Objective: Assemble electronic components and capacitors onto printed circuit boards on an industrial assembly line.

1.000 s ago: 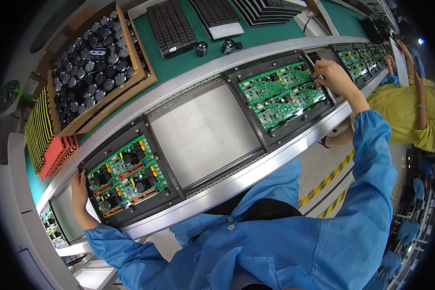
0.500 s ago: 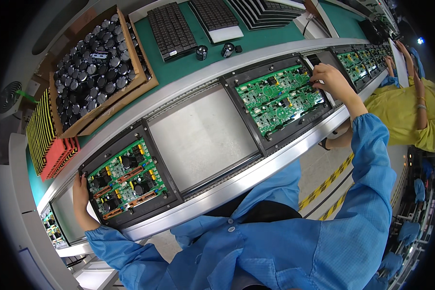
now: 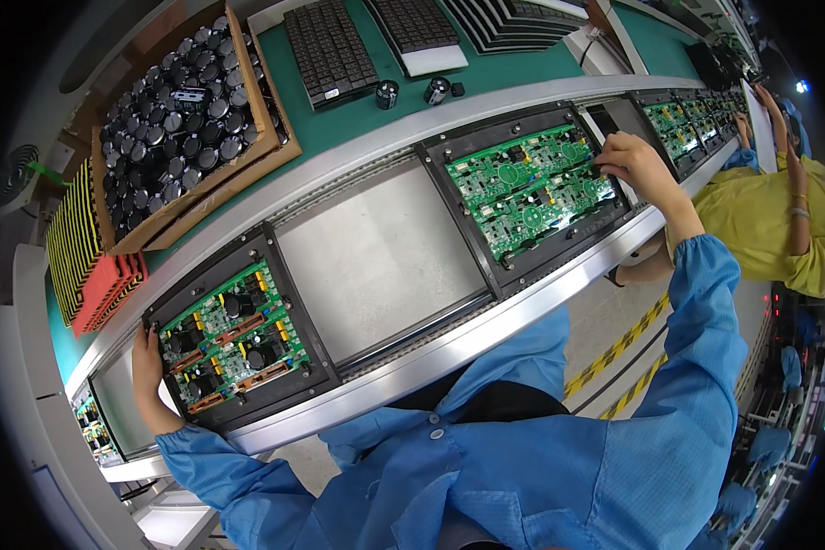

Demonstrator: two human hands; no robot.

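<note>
Reaching far apart along the conveyor point(image 3: 486, 323), the person works two black trays at once. Their left hand point(image 3: 147, 367) grips the left edge of the near tray point(image 3: 316, 353), fingers curled over its rim, beside its green circuit board point(image 3: 232, 337). Their right hand point(image 3: 634, 163) rests on the right end of the second circuit board point(image 3: 527, 188) in the far tray point(image 3: 472, 240), fingers bent and pinched together; whether they hold anything, I cannot tell. Between the trays lies a bare grey plate point(image 3: 380, 258). Behind the conveyor stands a cardboard box point(image 3: 280, 137) of black capacitors point(image 3: 170, 105).
</note>
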